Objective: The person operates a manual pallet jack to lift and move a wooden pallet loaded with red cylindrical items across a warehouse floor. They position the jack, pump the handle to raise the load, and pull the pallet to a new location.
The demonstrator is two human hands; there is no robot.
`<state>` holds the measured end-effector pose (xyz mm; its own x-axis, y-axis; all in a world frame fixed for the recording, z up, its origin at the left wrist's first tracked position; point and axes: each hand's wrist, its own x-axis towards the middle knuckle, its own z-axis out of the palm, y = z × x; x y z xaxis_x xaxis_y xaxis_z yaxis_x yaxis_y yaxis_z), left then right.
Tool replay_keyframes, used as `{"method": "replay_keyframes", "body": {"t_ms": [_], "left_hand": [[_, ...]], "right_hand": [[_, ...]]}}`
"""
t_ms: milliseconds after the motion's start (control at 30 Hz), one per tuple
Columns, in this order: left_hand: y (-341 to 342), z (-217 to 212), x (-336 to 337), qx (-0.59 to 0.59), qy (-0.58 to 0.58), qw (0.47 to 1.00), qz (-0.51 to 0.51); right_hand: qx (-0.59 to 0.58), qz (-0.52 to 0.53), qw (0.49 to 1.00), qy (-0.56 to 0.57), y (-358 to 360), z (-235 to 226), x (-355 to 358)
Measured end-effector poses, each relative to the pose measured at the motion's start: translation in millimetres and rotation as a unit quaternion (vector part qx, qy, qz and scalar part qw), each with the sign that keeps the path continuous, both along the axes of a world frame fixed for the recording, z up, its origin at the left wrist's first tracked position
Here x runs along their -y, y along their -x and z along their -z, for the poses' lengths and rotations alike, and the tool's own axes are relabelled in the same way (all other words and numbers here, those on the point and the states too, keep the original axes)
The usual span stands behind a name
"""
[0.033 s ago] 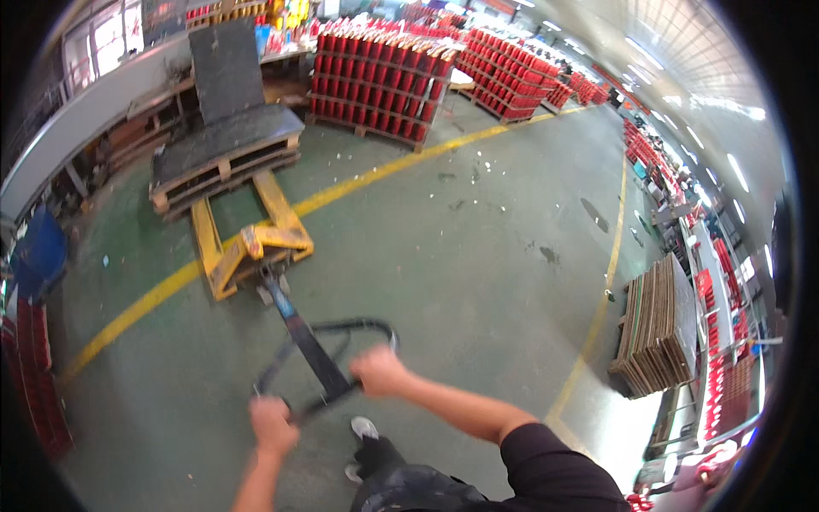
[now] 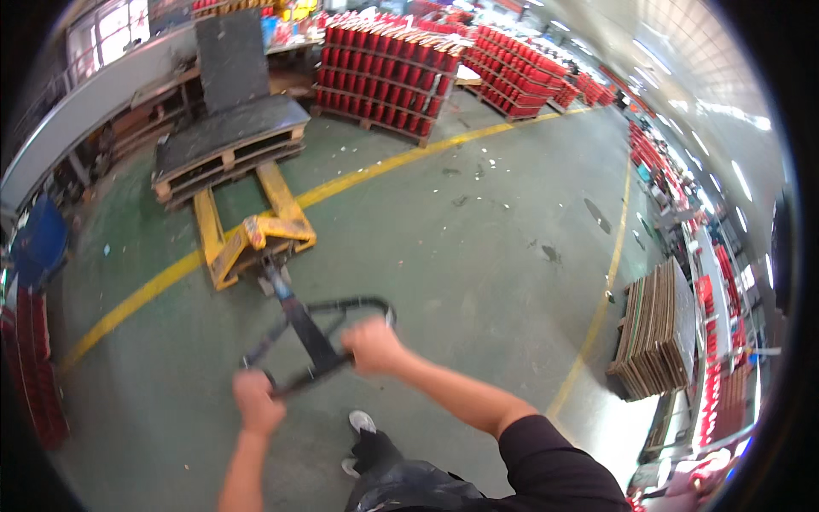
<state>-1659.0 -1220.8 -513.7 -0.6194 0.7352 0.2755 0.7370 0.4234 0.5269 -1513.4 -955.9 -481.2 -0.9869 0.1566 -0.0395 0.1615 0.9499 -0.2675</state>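
Note:
A yellow pallet jack point(image 2: 280, 227) stands ahead of me to the left, its two forks reaching to the wooden pallets point(image 2: 229, 160). How far the forks go in beneath the wood is hidden. From the jack a black loop handle point(image 2: 309, 338) slants toward me. My left hand point(image 2: 258, 403) is closed around the handle's near left corner. On its near right side, my right hand point(image 2: 373, 344) grips the same handle, with that arm stretched across from the right. A dark flat sheet point(image 2: 235, 126) covers the top pallet.
Tall pallet stacks of red cylinders point(image 2: 384, 77) stand beyond. A pile of brown boards point(image 2: 655, 331) is on the right, near a long workbench. At far left sits a blue bin point(image 2: 40, 243). Yellow lines point(image 2: 162, 282) cross the green floor. A dark panel point(image 2: 232, 60) rises behind the pallets.
Both hands and the handle have shifted slightly up and left in view, and the handle looks more foreshortened. My grip is unchanged. The jack and pallets keep nearly the same place.

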Motion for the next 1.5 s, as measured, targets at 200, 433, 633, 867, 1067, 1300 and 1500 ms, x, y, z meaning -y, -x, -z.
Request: {"method": "replay_keyframes", "body": {"t_ms": [200,433,633,867,1067,1300,1500], "left_hand": [[15,-2,11,-0.064,-0.061,0.995,-0.041],[-50,70,57,0.047,0.133,0.986,0.085],[88,-41,-14,-0.055,-0.039,0.995,-0.077],[-43,54,58,0.104,0.253,0.961,0.040],[15,21,37,0.071,0.260,0.955,0.125],[100,-45,-12,-0.066,0.014,0.997,-0.043],[-64,85,87,0.075,0.209,0.970,0.100]], "right_hand": [[-0.066,-0.002,0.998,-0.001,22,-2,20],[0.261,-0.043,0.964,-0.025,-47,99,72],[-0.101,-0.003,0.994,-0.028,101,-41,-9],[0.235,-0.021,0.971,0.027,-22,96,84],[0.230,-0.038,0.972,-0.019,9,49,49],[-0.122,0.035,0.989,-0.069,118,-44,6],[0.316,0.018,0.949,0.000,-52,127,101]]}}
